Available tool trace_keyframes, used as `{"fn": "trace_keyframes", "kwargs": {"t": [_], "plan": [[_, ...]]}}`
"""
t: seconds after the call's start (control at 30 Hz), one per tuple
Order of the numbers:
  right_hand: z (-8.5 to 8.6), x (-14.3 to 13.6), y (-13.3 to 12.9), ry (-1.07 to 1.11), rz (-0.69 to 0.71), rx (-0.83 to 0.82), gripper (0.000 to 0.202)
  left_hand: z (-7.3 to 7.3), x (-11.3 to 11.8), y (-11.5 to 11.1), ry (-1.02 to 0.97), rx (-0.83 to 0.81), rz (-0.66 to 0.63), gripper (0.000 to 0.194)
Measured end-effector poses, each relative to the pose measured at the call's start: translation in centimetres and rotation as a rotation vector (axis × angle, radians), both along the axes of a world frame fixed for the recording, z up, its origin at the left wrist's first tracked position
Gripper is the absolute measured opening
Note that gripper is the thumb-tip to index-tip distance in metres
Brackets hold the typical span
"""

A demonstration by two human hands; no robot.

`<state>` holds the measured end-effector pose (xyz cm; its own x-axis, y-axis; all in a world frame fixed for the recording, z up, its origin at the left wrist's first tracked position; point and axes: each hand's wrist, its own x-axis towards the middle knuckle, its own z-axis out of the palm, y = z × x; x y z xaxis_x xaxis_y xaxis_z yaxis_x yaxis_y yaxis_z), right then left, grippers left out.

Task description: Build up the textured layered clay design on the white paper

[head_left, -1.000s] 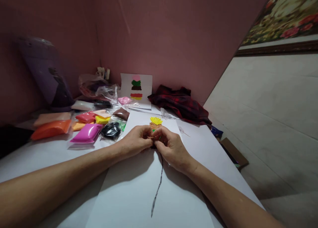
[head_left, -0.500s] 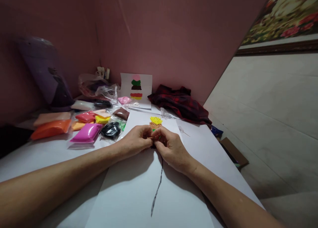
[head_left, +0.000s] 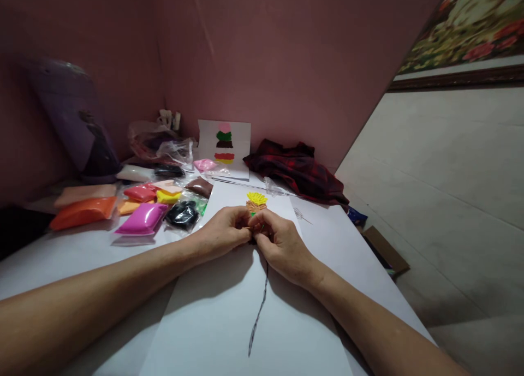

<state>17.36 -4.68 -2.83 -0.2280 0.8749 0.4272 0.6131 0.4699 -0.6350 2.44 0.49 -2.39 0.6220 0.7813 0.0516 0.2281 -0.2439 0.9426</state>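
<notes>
My left hand (head_left: 223, 230) and my right hand (head_left: 283, 244) meet over a white sheet of paper (head_left: 213, 327). Fingertips of both are pinched together on a thin brownish-orange strand (head_left: 251, 228), mostly hidden by the fingers. Just beyond them on the paper is a clay picture: a yellow fringed patch (head_left: 256, 197) above an orange-brown one (head_left: 255, 206), with a bit of green showing below. My hands cover the rest of it. A dark twisted line (head_left: 258, 316) runs down the sheet toward me.
Packets of coloured clay, among them magenta (head_left: 142, 219), orange (head_left: 84, 213) and black (head_left: 183, 215), lie at left. A card with coloured bands (head_left: 241, 141) leans on the back wall. Dark red plaid cloth (head_left: 298, 171) lies right of it. A purple container (head_left: 73, 119) stands far left.
Almost nothing differs. Both hands stay in the same place with fingertips together, and less of the strand shows between them now.
</notes>
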Motion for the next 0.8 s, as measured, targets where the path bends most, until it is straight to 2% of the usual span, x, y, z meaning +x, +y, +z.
{"fn": "trace_keyframes", "kwargs": {"t": [0.8], "plan": [[0.02, 0.04, -0.17, -0.088, 0.007, 0.060, 0.023, 0.06, -0.15, -0.03, 0.048, 0.101, 0.003, 0.008]]}}
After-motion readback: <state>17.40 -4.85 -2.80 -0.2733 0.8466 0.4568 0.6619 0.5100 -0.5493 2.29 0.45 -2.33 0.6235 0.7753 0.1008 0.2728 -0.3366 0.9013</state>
